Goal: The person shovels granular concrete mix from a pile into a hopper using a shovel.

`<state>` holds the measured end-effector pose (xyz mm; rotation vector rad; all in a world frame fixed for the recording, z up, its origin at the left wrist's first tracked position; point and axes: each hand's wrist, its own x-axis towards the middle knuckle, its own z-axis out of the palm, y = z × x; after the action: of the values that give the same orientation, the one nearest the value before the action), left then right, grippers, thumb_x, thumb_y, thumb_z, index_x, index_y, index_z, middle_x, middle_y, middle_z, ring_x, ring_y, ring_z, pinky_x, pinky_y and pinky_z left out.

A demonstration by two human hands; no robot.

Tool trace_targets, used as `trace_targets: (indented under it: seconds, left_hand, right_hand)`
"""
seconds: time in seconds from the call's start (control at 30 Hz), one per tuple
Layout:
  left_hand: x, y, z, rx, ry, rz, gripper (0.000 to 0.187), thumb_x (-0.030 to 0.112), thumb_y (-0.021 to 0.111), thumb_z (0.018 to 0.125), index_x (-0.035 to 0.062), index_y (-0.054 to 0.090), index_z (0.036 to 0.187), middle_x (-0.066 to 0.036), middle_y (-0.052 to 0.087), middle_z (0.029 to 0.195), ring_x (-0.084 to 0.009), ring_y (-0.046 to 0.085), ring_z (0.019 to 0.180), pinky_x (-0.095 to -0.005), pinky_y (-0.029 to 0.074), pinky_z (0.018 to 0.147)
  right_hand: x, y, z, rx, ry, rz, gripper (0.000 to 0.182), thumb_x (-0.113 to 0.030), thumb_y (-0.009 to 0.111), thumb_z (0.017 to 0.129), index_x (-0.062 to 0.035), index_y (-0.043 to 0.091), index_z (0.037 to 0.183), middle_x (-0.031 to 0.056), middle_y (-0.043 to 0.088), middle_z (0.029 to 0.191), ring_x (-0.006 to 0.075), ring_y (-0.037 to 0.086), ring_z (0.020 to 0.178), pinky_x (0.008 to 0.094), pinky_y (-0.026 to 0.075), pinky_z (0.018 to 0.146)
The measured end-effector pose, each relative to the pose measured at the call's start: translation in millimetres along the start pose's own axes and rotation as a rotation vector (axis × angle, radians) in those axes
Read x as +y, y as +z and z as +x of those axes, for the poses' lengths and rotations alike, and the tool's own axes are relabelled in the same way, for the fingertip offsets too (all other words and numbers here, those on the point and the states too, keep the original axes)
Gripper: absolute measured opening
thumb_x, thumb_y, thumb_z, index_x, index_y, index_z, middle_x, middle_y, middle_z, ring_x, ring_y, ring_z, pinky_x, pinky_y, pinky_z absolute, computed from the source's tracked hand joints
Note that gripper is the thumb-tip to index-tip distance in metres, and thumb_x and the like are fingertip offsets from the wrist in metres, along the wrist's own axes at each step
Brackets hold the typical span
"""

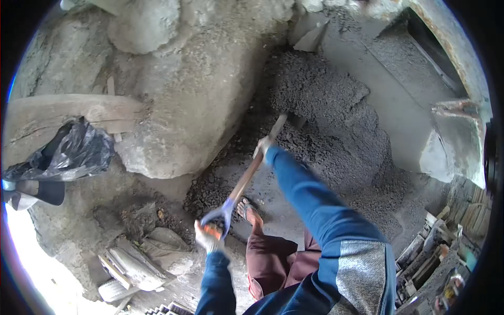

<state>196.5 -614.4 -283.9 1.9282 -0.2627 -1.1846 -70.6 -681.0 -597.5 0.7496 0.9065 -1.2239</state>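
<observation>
A shovel with a wooden shaft [247, 181] slants across the middle of the view. My left hand [208, 239], in what looks like a pale glove, is closed round the grip of its lilac D-shaped handle [227, 209]; a patch of orange shows there. Farther along, my right hand [264, 147] wraps the shaft near its upper end. The blade [295, 121] meets a heap of dark, crumbly material [336, 126], which partly hides it. My foot in a sandal [249, 211] stands just right of the handle.
A large rock-like mass [184, 115] rises on the left, with a black plastic bag [79, 149] beyond it. Smooth grey sloping panels [388, 94] border the heap on the right. Wooden pieces [428, 252] lie stacked at lower right, and sacking [139, 260] lies at lower left.
</observation>
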Motion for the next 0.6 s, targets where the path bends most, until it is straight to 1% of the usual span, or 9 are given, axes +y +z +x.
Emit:
trace_targets:
  seconds: [0.03, 0.07, 0.13, 0.23, 0.43, 0.47, 0.5, 0.57, 0.6]
  left_hand:
    - [-9, 15, 15, -0.062, 0.074, 0.062, 0.042, 0.046, 0.055, 0.095, 0.0144, 0.053, 0.069, -0.002, 0.049, 0.055, -0.0152, 0.046, 0.043, -0.0334, 0.036, 0.039]
    - [-16, -1, 40, -0.181, -0.015, -0.018, 0.046, 0.05, 0.054, 0.095, 0.0155, 0.05, 0.065, -0.002, 0.045, 0.051, -0.0163, 0.042, 0.039, -0.0322, 0.033, 0.037]
    - [-20, -21, 35, -0.082, -0.032, 0.046, 0.05, 0.053, 0.053, 0.095, 0.0156, 0.045, 0.062, -0.003, 0.043, 0.049, -0.0173, 0.041, 0.038, -0.0313, 0.031, 0.036]
    - [-30, -35, 28, -0.025, 0.033, 0.072, 0.054, 0.054, 0.055, 0.094, 0.014, 0.042, 0.06, -0.004, 0.045, 0.051, -0.0177, 0.042, 0.039, -0.0307, 0.031, 0.037]
    - [4, -83, 26, -0.08, 0.044, 0.161, 0.046, 0.051, 0.054, 0.094, 0.0139, 0.047, 0.068, -0.004, 0.047, 0.053, -0.0167, 0.045, 0.04, -0.0299, 0.036, 0.038]
    - [8, -79, 29, 0.07, 0.088, 0.135, 0.046, 0.051, 0.057, 0.093, 0.0144, 0.047, 0.067, -0.002, 0.045, 0.053, -0.0163, 0.043, 0.04, -0.0299, 0.037, 0.039]
    - [12, -97, 38, -0.067, -0.002, 0.24, 0.037, 0.053, 0.06, 0.09, 0.0167, 0.053, 0.086, 0.0, 0.048, 0.063, -0.0173, 0.045, 0.045, -0.0312, 0.038, 0.043]
    - [19, -89, 30, -0.125, 0.049, 0.287, 0.047, 0.06, 0.057, 0.088, 0.0151, 0.052, 0.075, -0.002, 0.047, 0.057, -0.0188, 0.044, 0.042, -0.0332, 0.037, 0.04]
    - [23, -87, 27, -0.301, -0.012, 0.376, 0.054, 0.064, 0.054, 0.088, 0.0148, 0.05, 0.067, -0.002, 0.045, 0.053, -0.0198, 0.043, 0.04, -0.0339, 0.036, 0.038]
  right_hand:
    - [-53, 0, 22, 0.015, -0.068, 0.02, 0.023, -0.032, 0.044, 0.092, -0.0135, 0.05, 0.08, 0.0092, 0.048, 0.069, 0.032, 0.048, 0.05, 0.0563, 0.047, 0.058]
    - [-51, 2, 18, 0.056, -0.1, -0.001, 0.018, -0.029, 0.047, 0.092, -0.0149, 0.05, 0.082, 0.0082, 0.048, 0.07, 0.03, 0.049, 0.053, 0.0549, 0.048, 0.059]
    - [-29, -3, 1, 0.158, -0.15, -0.014, 0.008, -0.023, 0.052, 0.09, -0.0176, 0.049, 0.084, 0.0061, 0.047, 0.072, 0.026, 0.05, 0.057, 0.0519, 0.049, 0.061]
    - [-12, -8, -27, 0.185, -0.114, 0.005, 0.009, -0.016, 0.057, 0.087, -0.0177, 0.049, 0.087, 0.0051, 0.048, 0.073, 0.0245, 0.051, 0.061, 0.0476, 0.049, 0.061]
    - [36, -60, -85, 0.051, -0.144, 0.335, 0.018, -0.034, 0.056, 0.094, -0.0192, 0.051, 0.085, 0.002, 0.049, 0.071, 0.0248, 0.05, 0.059, 0.0496, 0.046, 0.06]
    - [42, -75, -95, 0.05, -0.143, 0.353, 0.022, -0.039, 0.055, 0.094, -0.0198, 0.052, 0.083, 0.0019, 0.048, 0.069, 0.0261, 0.051, 0.06, 0.0507, 0.046, 0.061]
    - [49, -90, -106, 0.046, -0.144, 0.374, 0.028, -0.044, 0.053, 0.094, -0.0204, 0.052, 0.08, 0.0018, 0.048, 0.068, 0.0274, 0.052, 0.062, 0.0518, 0.045, 0.062]
    - [52, -121, -134, 0.263, -0.138, 0.459, 0.031, -0.047, 0.054, 0.094, -0.0192, 0.053, 0.08, 0.001, 0.048, 0.067, 0.0263, 0.052, 0.063, 0.0529, 0.046, 0.065]
    - [43, -133, -173, 0.202, -0.186, 0.464, 0.026, -0.041, 0.054, 0.095, -0.0186, 0.054, 0.081, 0.0016, 0.049, 0.067, 0.0262, 0.054, 0.064, 0.0533, 0.047, 0.065]
